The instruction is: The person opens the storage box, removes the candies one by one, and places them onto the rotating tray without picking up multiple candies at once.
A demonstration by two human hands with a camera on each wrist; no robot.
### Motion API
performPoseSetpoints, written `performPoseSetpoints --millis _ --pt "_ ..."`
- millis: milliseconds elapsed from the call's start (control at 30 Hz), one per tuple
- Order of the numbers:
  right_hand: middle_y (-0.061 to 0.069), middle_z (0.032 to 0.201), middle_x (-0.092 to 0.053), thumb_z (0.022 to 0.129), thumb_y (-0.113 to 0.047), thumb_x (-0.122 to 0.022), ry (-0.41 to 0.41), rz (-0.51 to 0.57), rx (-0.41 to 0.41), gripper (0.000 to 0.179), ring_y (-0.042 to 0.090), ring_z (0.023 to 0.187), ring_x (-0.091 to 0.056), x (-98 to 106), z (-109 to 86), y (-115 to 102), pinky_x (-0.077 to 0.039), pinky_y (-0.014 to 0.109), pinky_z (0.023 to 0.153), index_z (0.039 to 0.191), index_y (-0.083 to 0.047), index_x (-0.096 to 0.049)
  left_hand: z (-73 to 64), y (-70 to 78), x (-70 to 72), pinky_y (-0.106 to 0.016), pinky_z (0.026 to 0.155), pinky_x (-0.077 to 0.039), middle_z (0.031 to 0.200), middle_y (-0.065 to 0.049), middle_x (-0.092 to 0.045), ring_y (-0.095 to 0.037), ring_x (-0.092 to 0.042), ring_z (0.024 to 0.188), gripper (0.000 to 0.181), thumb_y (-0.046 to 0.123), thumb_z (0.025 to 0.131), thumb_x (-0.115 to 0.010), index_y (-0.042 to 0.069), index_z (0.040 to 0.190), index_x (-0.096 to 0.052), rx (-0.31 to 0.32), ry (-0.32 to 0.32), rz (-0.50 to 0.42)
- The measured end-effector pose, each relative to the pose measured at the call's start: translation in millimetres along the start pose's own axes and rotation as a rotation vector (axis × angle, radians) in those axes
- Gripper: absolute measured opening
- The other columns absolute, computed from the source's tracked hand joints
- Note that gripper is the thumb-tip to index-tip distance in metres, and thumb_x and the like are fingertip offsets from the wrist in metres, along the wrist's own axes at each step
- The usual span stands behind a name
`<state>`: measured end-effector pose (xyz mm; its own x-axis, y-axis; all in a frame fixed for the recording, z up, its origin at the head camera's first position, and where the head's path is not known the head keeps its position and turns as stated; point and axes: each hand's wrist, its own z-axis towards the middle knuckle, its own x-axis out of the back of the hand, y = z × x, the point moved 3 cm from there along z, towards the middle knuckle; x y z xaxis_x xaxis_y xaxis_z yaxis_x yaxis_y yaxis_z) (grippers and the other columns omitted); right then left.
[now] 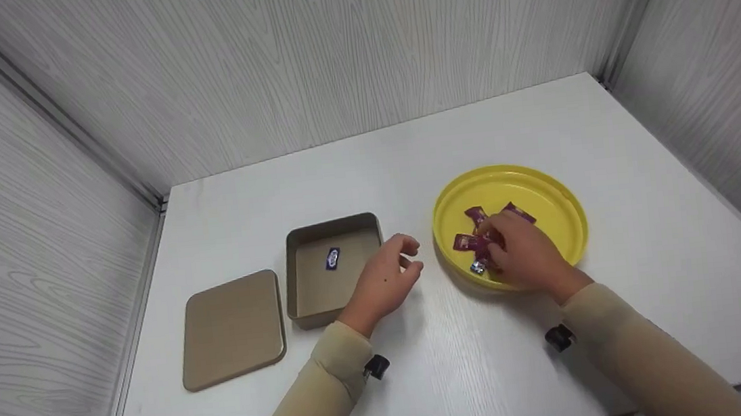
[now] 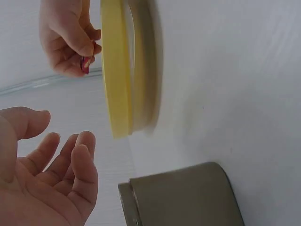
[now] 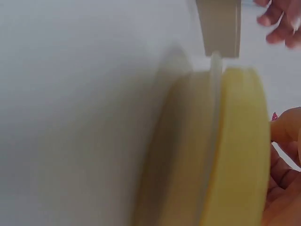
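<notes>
My right hand [image 1: 525, 251] reaches over the round yellow tray [image 1: 566, 203], thumb and fingers pinching a small wrapped candy [image 2: 85, 65] with a red-purple wrapper, seen from the side in the left wrist view. Several purple wrapped candies [image 1: 465, 241] lie in the tray around those fingertips, some partly covered by the hand. One silvery-blue wrapper [image 1: 478, 266] shows near the tray's front rim. My left hand [image 1: 385, 278] hovers by the right side of a square bronze tin [image 1: 310, 288], fingers loosely bent and holding nothing. Inside that tin lies one purple-blue wrapped candy [image 1: 332, 258].
Left of the tin, a flat square bronze lid [image 1: 233, 330] rests on the white table [image 1: 366, 161]. Pale wood-grain panels [image 1: 356, 60] rise behind the table and at both sides. A black strap piece [image 1: 377, 366] sits at the left wrist, another [image 1: 559, 337] at the right.
</notes>
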<state>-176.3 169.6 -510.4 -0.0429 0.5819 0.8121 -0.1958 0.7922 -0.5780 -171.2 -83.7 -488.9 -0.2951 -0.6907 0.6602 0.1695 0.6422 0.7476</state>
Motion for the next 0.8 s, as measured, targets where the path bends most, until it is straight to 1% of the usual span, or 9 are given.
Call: performPoseSetpoints --millis 67,200,300,367,467,533,600,700,800 --pt "0.006 0.112 -0.057 0.097 -0.011 -0.059 -0.025 -0.015 -0.06 0.022 0.024 0.102 -0.056 4.7 1.2 12.7 -0.049 0.046 0.094 0.119 -0.011 -0.061 -0.2 -4.7 4.4 -0.034 0.09 -0.052 0.124 0.002 -0.059 -0.014 -0.058 0.109 0.032 0.026 0.101 -0.061 0.018 0.131 -0.056 0.022 0.012 0.016" --pt "0.01 0.114 -0.057 0.096 -0.008 -0.056 -0.071 -0.033 -0.164 0.027 0.028 0.105 -0.056 10.5 1.5 33.1 -0.048 0.051 0.098 0.123 -0.009 -0.058 0.1 -14.8 11.6 -0.037 0.092 -0.051 0.126 0.0 -0.058 -0.017 -0.058 0.109 0.034 0.028 0.101 -0.059 0.017 0.133 -0.056 0.049 0.026 0.027" --pt "0.012 0.115 -0.057 0.095 -0.006 -0.055 -0.11 -0.06 -0.207 0.032 0.031 0.106 -0.056 11.1 1.3 42.0 -0.047 0.053 0.099 0.127 -0.007 -0.057 0.9 -22.8 15.7 -0.038 0.092 -0.05 0.122 0.0 -0.058 -0.017 -0.057 0.106 0.032 0.028 0.101 -0.059 0.017 0.131 -0.056 0.065 0.038 0.013" --pt "0.014 0.117 -0.058 0.093 -0.004 -0.055 -0.129 -0.079 -0.217 0.037 0.033 0.11 -0.056 10.4 1.4 44.7 -0.045 0.055 0.101 0.13 -0.005 -0.057 1.7 -27.6 18.8 -0.038 0.091 -0.05 0.119 0.002 -0.059 -0.016 -0.057 0.103 0.03 0.027 0.101 -0.059 0.017 0.129 -0.056 0.076 0.048 -0.005" --pt "0.016 0.12 -0.058 0.09 -0.002 -0.055 -0.152 -0.097 -0.213 0.042 0.037 0.114 -0.055 9.3 1.3 45.4 -0.043 0.057 0.102 0.133 -0.004 -0.056 2.7 -34.1 23.4 -0.038 0.09 -0.05 0.116 0.002 -0.06 -0.016 -0.058 0.102 0.03 0.026 0.101 -0.058 0.015 0.129 -0.057 0.091 0.058 -0.041" --pt "0.017 0.122 -0.058 0.088 -0.001 -0.057 -0.161 -0.099 -0.216 0.045 0.038 0.117 -0.053 9.2 0.9 45.0 -0.042 0.059 0.103 0.133 -0.004 -0.056 2.7 -38.2 26.2 -0.039 0.09 -0.051 0.116 0.001 -0.06 -0.016 -0.058 0.102 0.031 0.026 0.101 -0.057 0.015 0.13 -0.057 0.107 0.062 -0.057" --pt "0.016 0.121 -0.057 0.086 -0.001 -0.058 -0.162 -0.095 -0.221 0.046 0.037 0.116 -0.052 9.7 0.7 44.1 -0.042 0.058 0.103 0.132 -0.005 -0.057 2.4 -41.8 29.0 -0.039 0.089 -0.051 0.117 0.001 -0.06 -0.017 -0.059 0.103 0.032 0.026 0.1 -0.056 0.015 0.129 -0.057 0.121 0.068 -0.062" --pt "0.013 0.117 -0.056 0.087 -0.004 -0.057 -0.139 -0.096 -0.22 0.042 0.035 0.111 -0.052 12.6 0.2 40.7 -0.044 0.057 0.1 0.128 -0.006 -0.058 1.6 -45.8 32.4 -0.039 0.089 -0.051 0.12 0.002 -0.059 -0.016 -0.058 0.105 0.031 0.027 0.099 -0.056 0.017 0.128 -0.058 0.134 0.08 -0.066" --pt "0.012 0.112 -0.056 0.09 -0.008 -0.057 -0.09 -0.089 -0.194 0.034 0.032 0.105 -0.053 16.0 0.5 33.2 -0.047 0.053 0.095 0.124 -0.006 -0.059 1.1 -49.6 36.0 -0.039 0.089 -0.051 0.122 0.002 -0.059 -0.016 -0.058 0.106 0.031 0.025 0.099 -0.056 0.016 0.128 -0.058 0.123 0.104 -0.067"
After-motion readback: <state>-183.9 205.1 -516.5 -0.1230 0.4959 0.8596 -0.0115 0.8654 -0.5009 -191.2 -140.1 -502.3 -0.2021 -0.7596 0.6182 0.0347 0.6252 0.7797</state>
